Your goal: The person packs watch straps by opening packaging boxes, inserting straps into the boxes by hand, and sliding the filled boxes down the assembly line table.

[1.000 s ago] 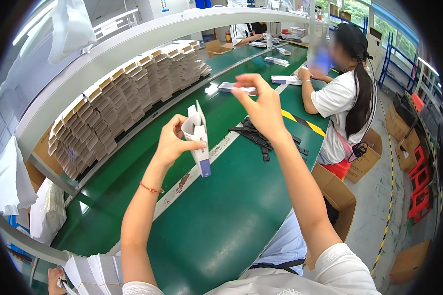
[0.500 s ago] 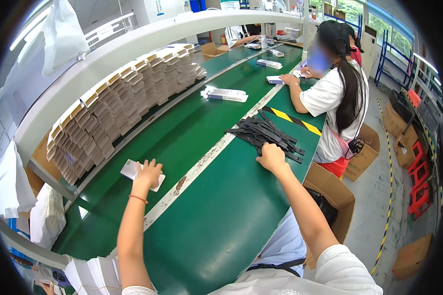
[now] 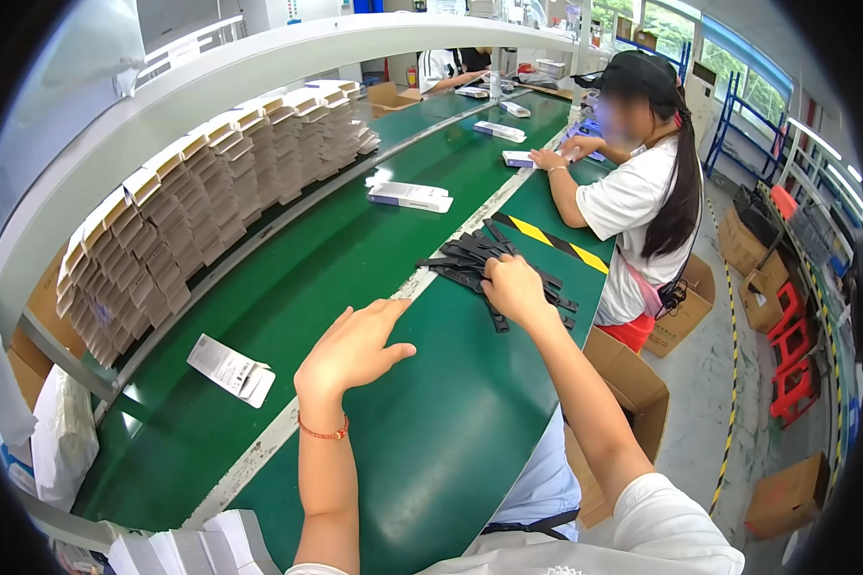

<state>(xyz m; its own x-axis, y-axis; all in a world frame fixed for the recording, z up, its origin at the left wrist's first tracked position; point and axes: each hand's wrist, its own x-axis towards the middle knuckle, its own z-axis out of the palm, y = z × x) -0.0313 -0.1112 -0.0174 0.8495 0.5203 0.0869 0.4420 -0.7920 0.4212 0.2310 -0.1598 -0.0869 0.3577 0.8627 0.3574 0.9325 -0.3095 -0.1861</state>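
My left hand [image 3: 353,350] is over the pale metal rail along the green work surface, fingers stretched out and thumb apart, holding nothing. Left of it, a white printed carton [image 3: 230,371] lies on the belt with an end flap open. My right hand [image 3: 516,289] is at the near side of a loose pile of flat black strips [image 3: 465,257]. Its fingers are curled down around a black strip, their tips partly hidden among the pile.
Stacked open cartons [image 3: 197,206] line the belt's far side. More cartons, such as a white one [image 3: 410,196], lie further up the belt. A co-worker [image 3: 642,182] sits beyond the yellow-black tape [image 3: 556,241]. A cardboard box [image 3: 633,379] stands below the table edge at right.
My left hand has left the carton and moved right, over the rail. My right hand stays at the strip pile, its fingers reaching further in. The whole view has shifted slightly.
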